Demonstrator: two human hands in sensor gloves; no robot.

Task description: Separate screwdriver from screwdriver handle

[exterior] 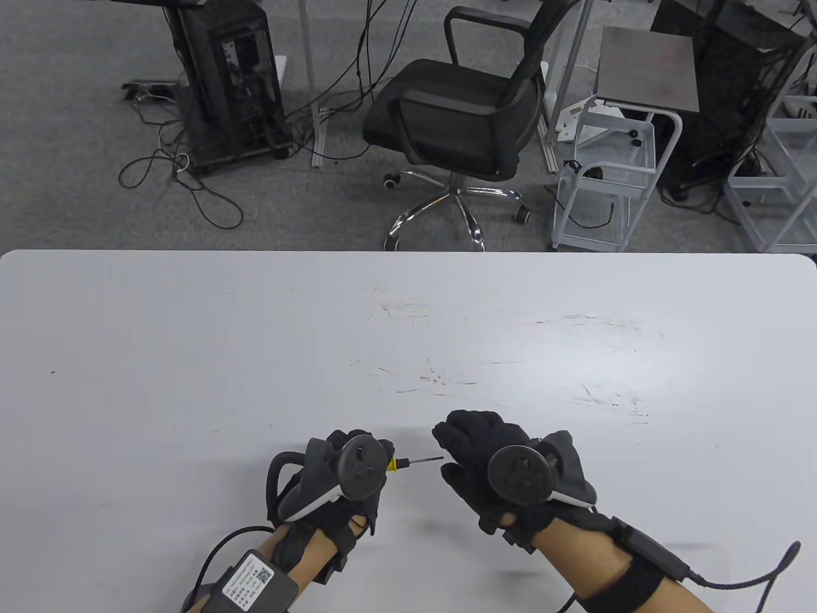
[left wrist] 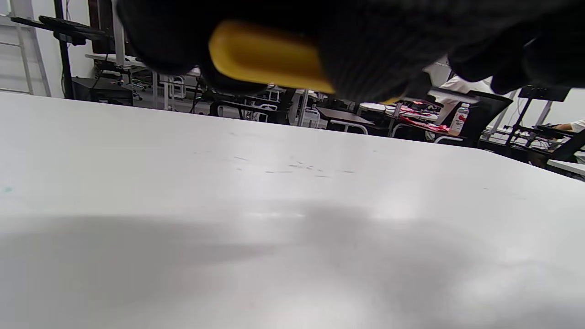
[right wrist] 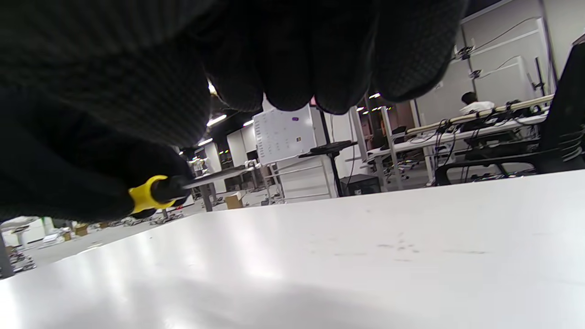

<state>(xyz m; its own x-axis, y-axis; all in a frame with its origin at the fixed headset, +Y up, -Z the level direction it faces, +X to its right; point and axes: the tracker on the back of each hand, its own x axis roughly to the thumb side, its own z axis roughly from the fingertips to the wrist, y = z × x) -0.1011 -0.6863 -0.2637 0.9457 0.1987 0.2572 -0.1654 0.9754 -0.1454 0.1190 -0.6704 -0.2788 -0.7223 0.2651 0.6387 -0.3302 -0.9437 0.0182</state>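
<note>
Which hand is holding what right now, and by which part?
The left hand grips the yellow screwdriver handle. The right hand is at the tip of the dark metal shaft; whether it pinches it cannot be told.

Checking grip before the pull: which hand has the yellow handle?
The left hand grips the yellow handle; the right hand is at the tip of the dark metal shaft.

Wrist pack label (exterior: 247, 582) — print illegible.

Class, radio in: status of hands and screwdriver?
Left hand grips yellow handle. Right hand at shaft tip, grip unclear. Shaft seated.
</note>
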